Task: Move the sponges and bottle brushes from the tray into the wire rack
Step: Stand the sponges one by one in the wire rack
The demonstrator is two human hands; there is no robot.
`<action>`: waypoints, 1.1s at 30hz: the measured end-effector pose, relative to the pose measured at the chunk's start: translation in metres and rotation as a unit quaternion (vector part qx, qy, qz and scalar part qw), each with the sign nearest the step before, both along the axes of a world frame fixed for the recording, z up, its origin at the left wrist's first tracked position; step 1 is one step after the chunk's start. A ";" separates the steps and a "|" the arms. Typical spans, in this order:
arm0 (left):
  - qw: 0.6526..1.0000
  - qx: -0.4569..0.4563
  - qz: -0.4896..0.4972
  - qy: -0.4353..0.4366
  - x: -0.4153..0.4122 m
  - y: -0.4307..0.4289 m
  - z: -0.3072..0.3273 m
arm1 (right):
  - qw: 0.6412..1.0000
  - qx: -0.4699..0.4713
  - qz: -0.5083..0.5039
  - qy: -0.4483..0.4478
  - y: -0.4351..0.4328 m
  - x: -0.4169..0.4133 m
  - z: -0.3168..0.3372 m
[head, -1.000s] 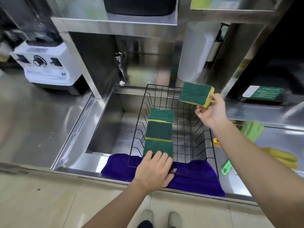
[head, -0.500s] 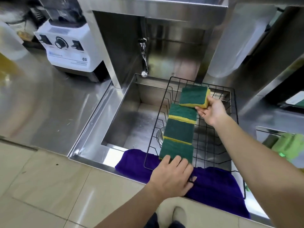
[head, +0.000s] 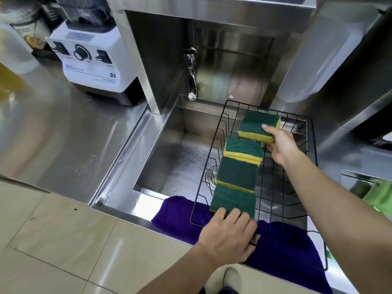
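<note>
A stainless-steel counter (head: 63, 132) fills the left of the view, and a sink (head: 169, 158) is sunk into it at the right. A white blender base (head: 91, 66), marked Q5, is set on the counter's far side, left of a steel upright, and a chrome tap (head: 192, 81) is hung over the sink's far edge. A purple cloth (head: 282, 249) is draped along the sink's near edge.

A black wire rack (head: 284, 187) is placed across the right part of the sink, its near rim lying on the cloth. Along the rack's left side three green-and-yellow sponges are lined up from near to far, green faces up and overlapping like tiles: the nearest sponge (head: 233, 200), the middle sponge (head: 237, 172) and the far sponge (head: 244, 147).

A fourth sponge (head: 257, 125) is pinched at its right end by the right hand (head: 280, 145), thumb on the green top and fingers beneath, and is held just past the far sponge, at the rack's far end. Whether it touches the wires cannot be told. The left hand (head: 229, 236) is laid palm down over the rack's near rim, fingers curled loosely, fingertips touching the nearest sponge; no firm grasp is shown.

At the right edge, beyond the rack, something green (head: 379, 196) is seen, too blurred to name.
</note>
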State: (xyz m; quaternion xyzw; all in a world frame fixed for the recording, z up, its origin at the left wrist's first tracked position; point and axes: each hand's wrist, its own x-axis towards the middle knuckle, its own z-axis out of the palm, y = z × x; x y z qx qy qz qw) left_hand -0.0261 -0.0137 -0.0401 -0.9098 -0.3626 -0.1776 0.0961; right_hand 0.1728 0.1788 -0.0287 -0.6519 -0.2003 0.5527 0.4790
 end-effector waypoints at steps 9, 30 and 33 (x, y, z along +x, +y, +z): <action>1.000 -0.003 0.000 -0.002 0.000 0.000 -0.001 | 0.998 0.050 0.030 -0.022 -0.005 -0.007 -0.007; 1.000 0.007 0.008 -0.018 0.001 -0.001 0.000 | 0.943 -0.141 0.258 -0.156 0.005 0.009 -0.010; 1.000 0.008 0.006 -0.015 0.001 0.000 0.000 | 0.927 -0.132 0.204 -0.287 0.002 0.000 -0.013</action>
